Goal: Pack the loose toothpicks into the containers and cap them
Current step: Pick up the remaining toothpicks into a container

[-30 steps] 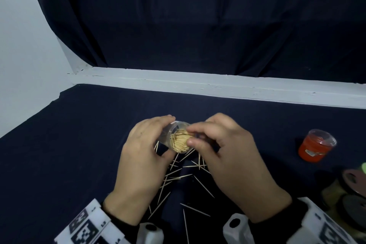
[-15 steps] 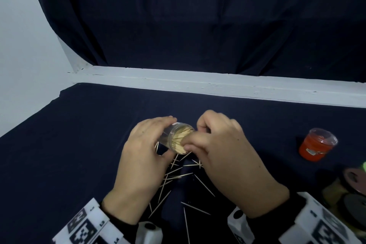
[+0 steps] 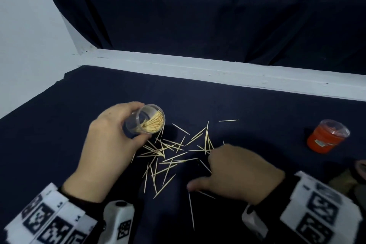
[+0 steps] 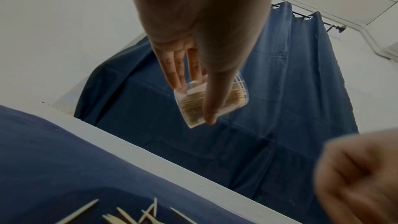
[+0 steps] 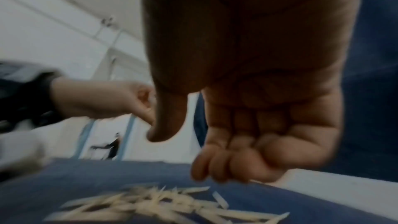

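Observation:
My left hand [image 3: 138, 123] grips a clear plastic container [image 3: 150, 121], tilted with its open mouth toward me and partly filled with toothpicks. The left wrist view shows the thumb and fingers of that hand [image 4: 193, 102] clamped across the container [image 4: 234, 98]. Loose toothpicks [image 3: 170, 156] lie scattered on the dark cloth between my hands. My right hand [image 3: 206, 170] hovers low at the pile's right edge, fingers curled and thumb stuck out left. The blurred right wrist view shows nothing held in that hand [image 5: 181, 156] above the toothpicks [image 5: 150, 205].
A red container with a clear cap [image 3: 324, 138] stands at the right. Dark, blurry objects [image 3: 352, 180] sit at the right edge. A white ledge [image 3: 217, 71] borders the far side of the table, with a dark curtain behind it.
My right hand has left the container's mouth and dropped down and right to the loose toothpicks. My left hand keeps the container and has drawn it slightly left.

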